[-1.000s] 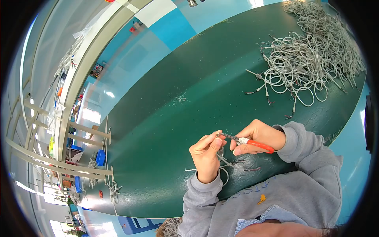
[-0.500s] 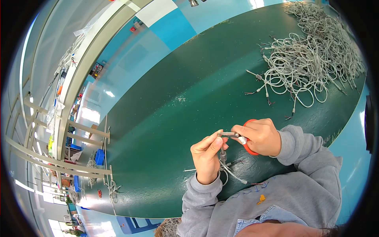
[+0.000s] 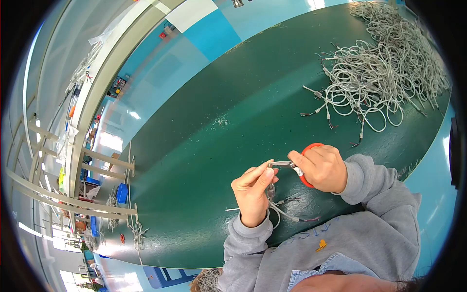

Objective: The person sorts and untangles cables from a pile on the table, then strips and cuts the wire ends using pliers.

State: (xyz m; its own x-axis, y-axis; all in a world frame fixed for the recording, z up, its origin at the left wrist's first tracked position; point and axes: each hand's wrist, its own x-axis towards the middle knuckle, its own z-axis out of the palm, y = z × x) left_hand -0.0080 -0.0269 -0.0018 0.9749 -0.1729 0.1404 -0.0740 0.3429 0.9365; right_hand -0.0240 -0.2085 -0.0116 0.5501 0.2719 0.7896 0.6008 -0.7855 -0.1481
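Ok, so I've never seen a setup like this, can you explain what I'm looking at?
Sure. There's no robot here: just a person using two bare hands. There is one viewpoint, a camera worn on the head, looking forward and down, so the grey sleeves come in from the bottom. The picture looks bowed, with dark corners.

The right hand holds a red-handled cutting tool. The left hand pinches a grey cable close to the tool's tip; exactly what the tip touches is too small to tell.

Underneath is a dark green table. On it, a big tangled pile of cables lies at the upper right, and small white specks are scattered near the middle.
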